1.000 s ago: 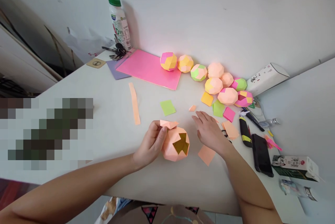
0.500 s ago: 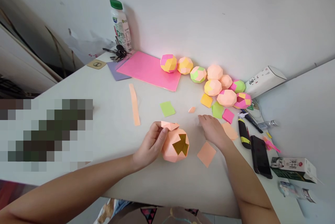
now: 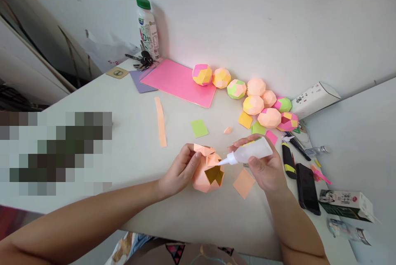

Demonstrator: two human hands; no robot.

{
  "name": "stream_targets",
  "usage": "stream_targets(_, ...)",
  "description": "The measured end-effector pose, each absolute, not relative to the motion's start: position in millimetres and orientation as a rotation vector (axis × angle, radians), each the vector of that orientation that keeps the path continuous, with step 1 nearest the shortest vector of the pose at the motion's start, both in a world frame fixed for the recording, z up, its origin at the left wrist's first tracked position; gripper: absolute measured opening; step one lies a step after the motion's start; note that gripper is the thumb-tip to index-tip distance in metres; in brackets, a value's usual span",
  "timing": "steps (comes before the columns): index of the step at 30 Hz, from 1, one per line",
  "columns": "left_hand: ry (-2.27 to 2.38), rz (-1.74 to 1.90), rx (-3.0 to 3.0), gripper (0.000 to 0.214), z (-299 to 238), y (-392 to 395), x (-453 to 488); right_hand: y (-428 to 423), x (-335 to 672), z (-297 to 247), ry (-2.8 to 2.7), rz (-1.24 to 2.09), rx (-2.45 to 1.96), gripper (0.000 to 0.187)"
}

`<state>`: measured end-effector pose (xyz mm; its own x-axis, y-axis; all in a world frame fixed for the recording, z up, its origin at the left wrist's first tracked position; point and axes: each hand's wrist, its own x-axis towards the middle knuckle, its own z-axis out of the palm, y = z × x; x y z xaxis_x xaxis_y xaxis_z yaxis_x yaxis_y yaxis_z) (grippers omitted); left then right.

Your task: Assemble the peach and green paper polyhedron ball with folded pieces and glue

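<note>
My left hand [image 3: 182, 168] grips a faceted peach paper ball [image 3: 201, 179] by its upper left side, thumb in front. The ball has a jagged opening with a dark gold inside, and loose peach flaps stand up at its top. In my right hand [image 3: 267, 170] is a white glue bottle [image 3: 252, 150], tilted so its narrow nozzle points left at the edge of the opening. Whether the tip touches the paper I cannot tell. A peach paper square [image 3: 243, 183] lies below the bottle, and a small peach diamond [image 3: 228, 130] lies above it.
Several finished paper balls [image 3: 269, 118] line the wall. A pink sheet [image 3: 179, 83], a green square [image 3: 199, 128] and a peach strip [image 3: 160, 122] lie leftward. To the right are a cutter [image 3: 288, 159], a phone [image 3: 307, 188] and a milk carton [image 3: 346, 205].
My right hand has taken up the glue bottle and brought its nozzle to the ball's opening. A flap at the opening's top now stands raised. My left hand keeps its hold.
</note>
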<state>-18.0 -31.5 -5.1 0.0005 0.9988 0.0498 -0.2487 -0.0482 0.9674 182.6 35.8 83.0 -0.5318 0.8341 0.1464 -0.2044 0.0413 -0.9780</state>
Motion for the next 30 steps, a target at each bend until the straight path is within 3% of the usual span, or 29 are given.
stream_targets(12, 0.824, 1.417, 1.027, 0.019, 6.2, -26.4, -24.1, 46.8, 176.4, 71.4, -1.235, 1.525, -0.796, 0.020)
stream_targets(30, 0.673, 1.376, 0.675, 0.018, 9.0, -15.5, -32.1, 47.8, 161.8, 40.3, -1.231, 1.549, -0.708, 0.030)
